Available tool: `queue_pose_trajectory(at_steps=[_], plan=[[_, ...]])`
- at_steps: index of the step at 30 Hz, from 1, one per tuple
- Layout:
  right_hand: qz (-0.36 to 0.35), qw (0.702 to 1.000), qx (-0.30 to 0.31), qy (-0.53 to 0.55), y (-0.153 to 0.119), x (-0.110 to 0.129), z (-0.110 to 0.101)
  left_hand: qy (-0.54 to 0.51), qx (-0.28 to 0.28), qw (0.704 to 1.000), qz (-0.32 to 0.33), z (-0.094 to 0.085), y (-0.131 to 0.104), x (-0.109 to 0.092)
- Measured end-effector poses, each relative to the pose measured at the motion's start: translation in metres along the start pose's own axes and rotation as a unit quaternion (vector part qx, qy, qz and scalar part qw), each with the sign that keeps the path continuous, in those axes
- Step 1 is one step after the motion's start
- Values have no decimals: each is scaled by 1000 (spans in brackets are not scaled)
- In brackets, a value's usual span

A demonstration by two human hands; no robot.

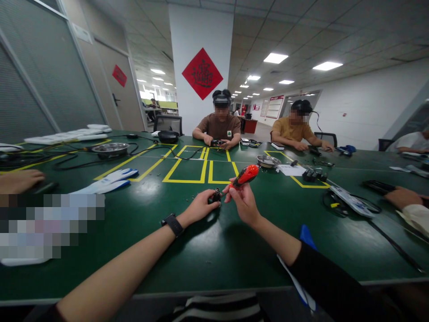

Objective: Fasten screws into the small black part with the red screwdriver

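My left hand (201,206) is closed around a small black part with a metallic tip (217,195), held just above the green table (187,268). What kind of part it is I cannot make out. In my right hand (245,202) is a screwdriver with a red and black handle (246,175), its handle tilted up to the right. The shaft points down and left to the black part. Whether the tip touches it is too small to tell. Fingers hide some of both things.
White-and-blue gloves (110,181) lie to the left, near a co-worker's hand (23,180). Metal bowls (268,162), black parts (315,175) and cables (338,203) sit around the table. Yellow tape (184,181) marks its surface. Two people sit opposite; another person's hand (404,197) is at right.
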State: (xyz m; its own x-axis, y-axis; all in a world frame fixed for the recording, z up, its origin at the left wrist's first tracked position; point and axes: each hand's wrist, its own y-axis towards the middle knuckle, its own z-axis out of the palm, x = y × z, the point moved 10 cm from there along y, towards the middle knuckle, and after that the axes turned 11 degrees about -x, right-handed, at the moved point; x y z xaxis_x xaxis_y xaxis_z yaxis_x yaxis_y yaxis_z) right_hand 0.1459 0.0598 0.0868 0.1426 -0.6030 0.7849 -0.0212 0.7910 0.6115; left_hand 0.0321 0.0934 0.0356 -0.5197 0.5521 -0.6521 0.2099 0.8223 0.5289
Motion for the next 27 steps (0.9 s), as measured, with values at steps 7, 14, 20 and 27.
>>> queue_pose_trajectory(at_steps=[7, 14, 20, 27], plan=[[-7, 1000, -4, 12, 1, -1, -1, -4, 2, 1000, -15, 1, 0, 0], [-1, 1000, -11, 25, 2, -1, -2, -17, 2, 1000, -25, 2, 0, 3], [22, 999, -22, 34, 5, 0, -2, -21, 0, 1000, -22, 0, 1, 0], [64, 992, -47, 94, 10, -6, -5, -29, -1, 999, -20, -1, 0, -1]])
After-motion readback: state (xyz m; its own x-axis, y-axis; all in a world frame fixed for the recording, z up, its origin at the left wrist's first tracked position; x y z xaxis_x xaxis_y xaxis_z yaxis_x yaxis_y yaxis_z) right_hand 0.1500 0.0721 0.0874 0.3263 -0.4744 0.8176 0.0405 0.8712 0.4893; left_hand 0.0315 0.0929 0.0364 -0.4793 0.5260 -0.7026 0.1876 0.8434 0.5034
